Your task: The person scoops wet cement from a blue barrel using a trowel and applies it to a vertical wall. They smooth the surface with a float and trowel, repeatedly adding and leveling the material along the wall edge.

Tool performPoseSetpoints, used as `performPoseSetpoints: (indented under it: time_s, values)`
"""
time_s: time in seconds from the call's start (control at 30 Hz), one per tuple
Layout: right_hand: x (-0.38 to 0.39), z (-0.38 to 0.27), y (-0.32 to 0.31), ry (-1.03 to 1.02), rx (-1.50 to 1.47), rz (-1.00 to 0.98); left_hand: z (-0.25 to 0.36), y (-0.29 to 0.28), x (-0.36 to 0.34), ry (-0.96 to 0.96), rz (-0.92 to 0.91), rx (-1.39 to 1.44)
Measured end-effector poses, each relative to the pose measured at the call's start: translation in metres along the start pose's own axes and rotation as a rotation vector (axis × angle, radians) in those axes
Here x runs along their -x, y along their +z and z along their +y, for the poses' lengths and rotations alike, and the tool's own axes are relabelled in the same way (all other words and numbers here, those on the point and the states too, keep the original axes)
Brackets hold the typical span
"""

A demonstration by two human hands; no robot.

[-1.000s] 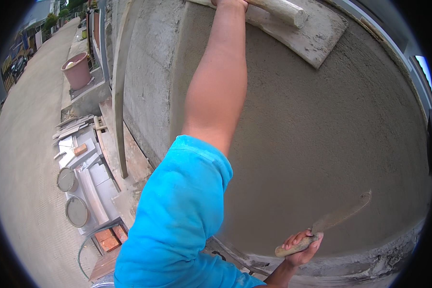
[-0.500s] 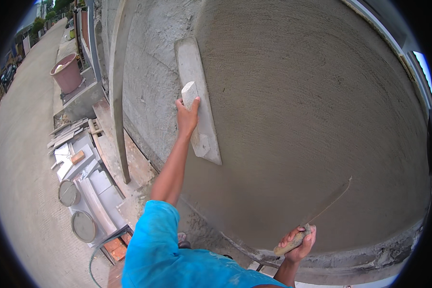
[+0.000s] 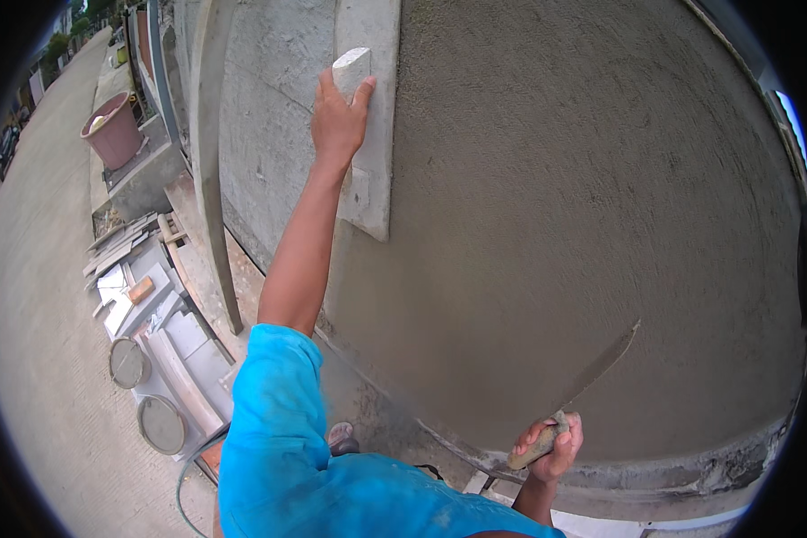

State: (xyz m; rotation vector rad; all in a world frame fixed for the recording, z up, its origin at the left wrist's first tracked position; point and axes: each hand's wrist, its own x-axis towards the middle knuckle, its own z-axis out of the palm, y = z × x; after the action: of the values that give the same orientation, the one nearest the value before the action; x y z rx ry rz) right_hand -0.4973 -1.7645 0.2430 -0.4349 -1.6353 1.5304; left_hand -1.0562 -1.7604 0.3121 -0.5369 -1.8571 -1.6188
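My left hand (image 3: 339,117) grips the block handle of a long plastering float (image 3: 378,170), fingers closed around it. The float's flat board lies against the wall, along the left border of the smooth wet plaster (image 3: 547,224). Its upper end runs out of the picture. At the lower right, my right hand (image 3: 551,446) is wrapped round the handle of a trowel (image 3: 599,368). The trowel's thin blade points up and to the right, seen nearly edge-on in front of the plaster. Rougher grey wall (image 3: 269,134) shows left of the float.
An upright wooden plank (image 3: 208,170) stands left of my left arm. Farther left are a pink bucket (image 3: 114,134), two round containers of grey mix (image 3: 162,424), stacked boards and tiles (image 3: 188,336), and a hose (image 3: 181,493). A concrete road (image 3: 40,296) runs along the left.
My left hand has slid the float upward along the wall, and my left arm is stretched farther. My right hand with the trowel has shifted only slightly.
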Motion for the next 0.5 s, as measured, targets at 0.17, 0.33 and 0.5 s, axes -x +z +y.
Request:
performPoseSetpoints:
  time_s: [0.17, 0.33, 0.5]
  values:
    - [-0.002, 0.004, 0.000, 0.001, -0.051, 0.039, 0.027, -0.013, -0.046, 0.020, -0.120, 0.107]
    - [-0.012, 0.008, 0.009, 0.041, -0.022, 0.020, 0.043, -0.001, -0.013, 0.133, -0.075, 0.086]
    - [-0.012, 0.010, 0.007, 0.001, -0.054, -0.037, 0.035, -0.022, -0.064, 0.028, -0.168, 0.165]
